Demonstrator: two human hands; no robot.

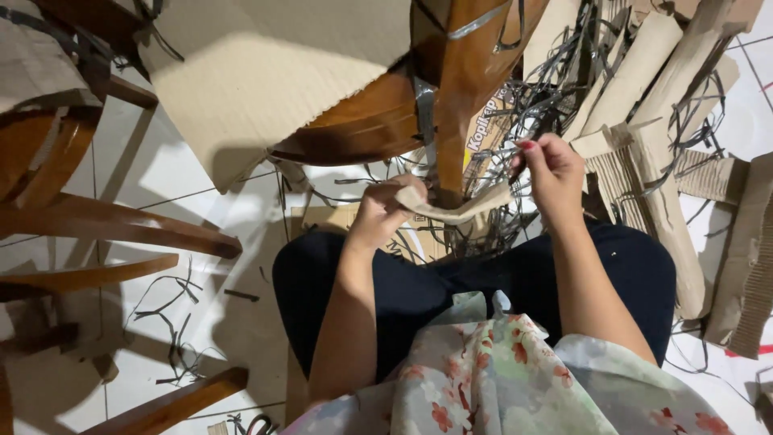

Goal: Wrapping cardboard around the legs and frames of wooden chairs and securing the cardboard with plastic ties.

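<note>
A polished brown wooden chair (pixel 378 121) stands upside-down or tilted in front of me, its leg (pixel 455 105) coming down between my hands. My left hand (pixel 378 211) grips one end of a torn strip of brown cardboard (pixel 455 211) that bends around the foot of the leg. My right hand (pixel 551 173) is raised at the strip's other end, fingers pinched on it beside a tangle of black plastic straps (pixel 531 97). A large cardboard sheet (pixel 258 72) still covers the chair's seat. I sit on the floor with my legs in dark trousers.
Torn corrugated cardboard pieces (pixel 668 161) and black straps pile up at the right. More wooden chair parts (pixel 105 234) lie at the left on the white tiled floor (pixel 177 177), with loose strap bits (pixel 173 322) and scissors handles at the bottom edge.
</note>
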